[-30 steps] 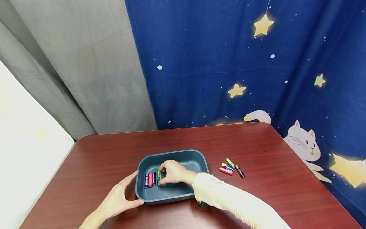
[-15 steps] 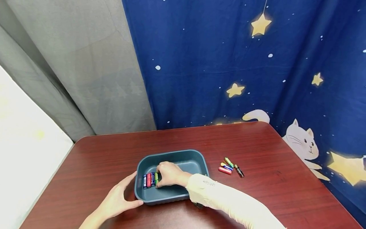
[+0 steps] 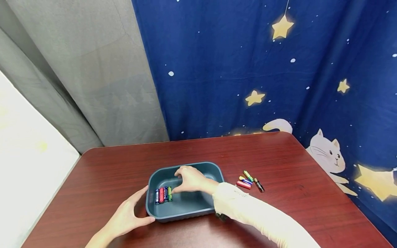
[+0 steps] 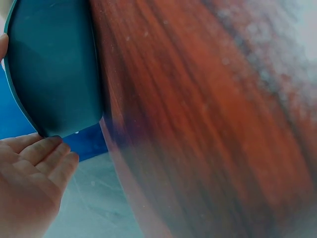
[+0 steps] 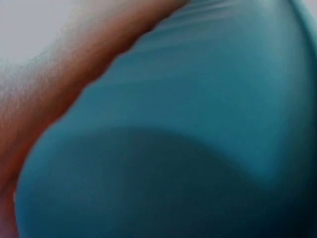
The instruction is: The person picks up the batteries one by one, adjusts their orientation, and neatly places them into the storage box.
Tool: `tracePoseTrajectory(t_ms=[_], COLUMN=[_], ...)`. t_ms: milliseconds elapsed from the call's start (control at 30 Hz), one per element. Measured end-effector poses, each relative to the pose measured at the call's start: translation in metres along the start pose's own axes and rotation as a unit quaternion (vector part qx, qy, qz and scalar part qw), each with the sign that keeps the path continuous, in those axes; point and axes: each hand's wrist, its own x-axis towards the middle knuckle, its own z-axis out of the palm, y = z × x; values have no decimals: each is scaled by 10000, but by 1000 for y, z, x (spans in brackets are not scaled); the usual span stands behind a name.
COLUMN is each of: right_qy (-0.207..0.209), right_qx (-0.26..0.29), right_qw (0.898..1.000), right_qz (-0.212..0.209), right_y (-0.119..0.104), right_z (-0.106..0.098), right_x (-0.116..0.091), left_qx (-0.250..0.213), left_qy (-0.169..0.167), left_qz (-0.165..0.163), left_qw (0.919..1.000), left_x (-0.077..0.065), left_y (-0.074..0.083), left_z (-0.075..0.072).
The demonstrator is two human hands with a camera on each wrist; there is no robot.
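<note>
Inside a dark teal plastic basin (image 3: 185,210), several batteries lie side by side at the left end: a blue one (image 3: 157,196), a red one (image 3: 161,195), another blue one (image 3: 165,194) and a green one (image 3: 169,194). Just right of the green battery, my right hand (image 3: 193,179) has its thumb and fingers spread apart, holding nothing. My left hand (image 3: 128,213) is spread along the basin's left end, fingertips at the left wall and thumb at the near corner. In the left wrist view, its fairly straight fingers (image 4: 47,156) touch the basin's outside. The right wrist view is mostly blurred basin wall.
Right of the basin, more batteries lie loosely together on the reddish-brown table (image 3: 124,165): a green one (image 3: 248,176), a blue and yellow one (image 3: 245,180), a red one (image 3: 243,185) and a black one (image 3: 258,185). Curtains (image 3: 217,69) hang behind.
My right hand has let go of the green battery, which now lies against the blue one, and has moved slightly up and right with fingers spreading. My left hand has stayed at the basin.
</note>
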Motion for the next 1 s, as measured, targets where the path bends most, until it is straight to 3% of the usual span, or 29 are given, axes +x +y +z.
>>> tracePoseTrajectory(t_ms=[200, 433, 700, 1000], right_qy=[281, 1067, 1770, 1770], right_qx=[655, 965, 1275, 976], right_qw=[9973, 9886, 9757, 9793], right_qz=[-186, -446, -188, 83], right_y=[12, 37, 82, 139], right_z=[-24, -50, -75, -95], right_x=[-17, -40, -71, -117], left_qx=[-48, -86, 3, 94], left_qy=[15, -13, 27, 53], left_qz=[-27, -36, 23, 59], left_qw=[10000, 10000, 10000, 9999], left_x=[1, 0, -2, -1], left_y=[0, 1, 0, 1], left_z=[1, 0, 1, 2])
